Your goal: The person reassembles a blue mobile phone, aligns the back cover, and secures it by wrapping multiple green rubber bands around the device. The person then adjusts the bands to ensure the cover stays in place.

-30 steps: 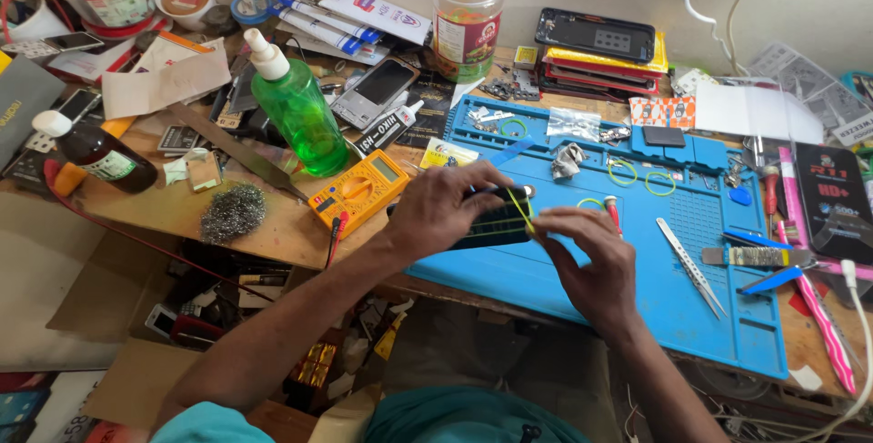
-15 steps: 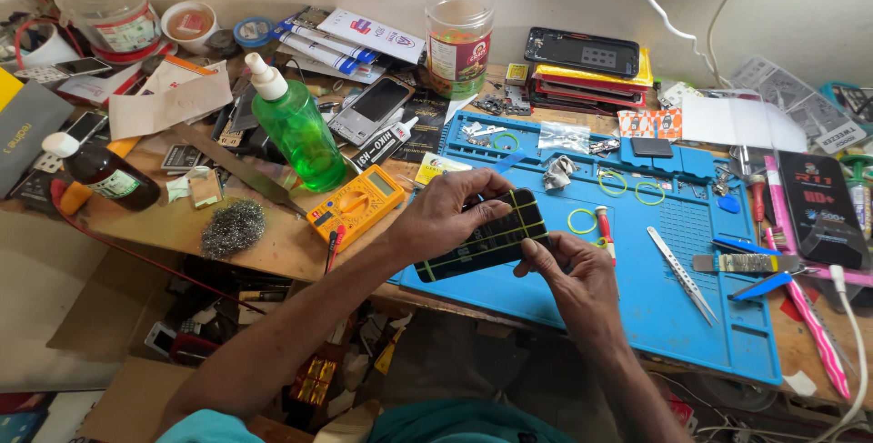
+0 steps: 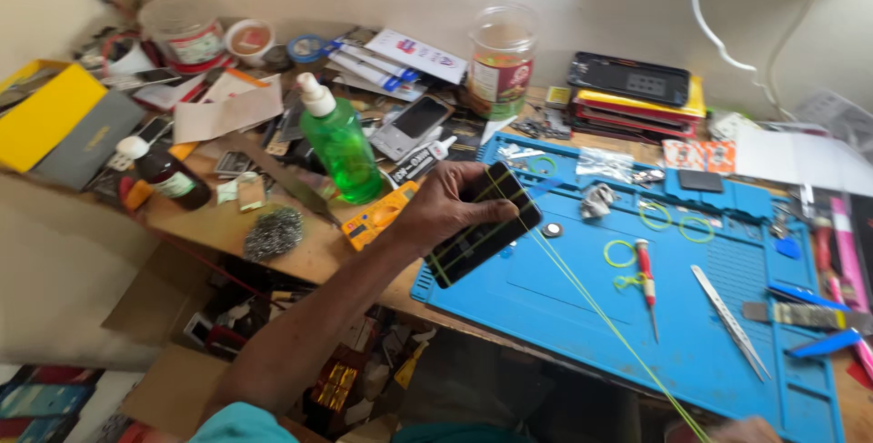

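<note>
My left hand [image 3: 443, 209] grips a black phone [image 3: 477, 241] by its upper edge and holds it tilted above the left part of a blue work mat [image 3: 564, 316]. Thin yellow-green elastic bands cross the phone's face. One band [image 3: 618, 334] runs taut from the phone down to the lower right. There only a sliver of my right hand [image 3: 750, 430] shows at the frame's bottom edge, where the band leaves the view.
On the mat lie a red screwdriver [image 3: 646, 272], tweezers [image 3: 727, 320] and green rubber rings [image 3: 621, 253]. Left of it stand a green liquid bottle [image 3: 341, 147], a yellow multimeter [image 3: 377, 216] and steel wool [image 3: 273, 232]. A jar [image 3: 500, 61] and stacked phones [image 3: 632, 88] sit behind.
My left hand has lifted the phone up and to the left. My right hand has pulled away to the lower right, stretching the band out long and taut.
</note>
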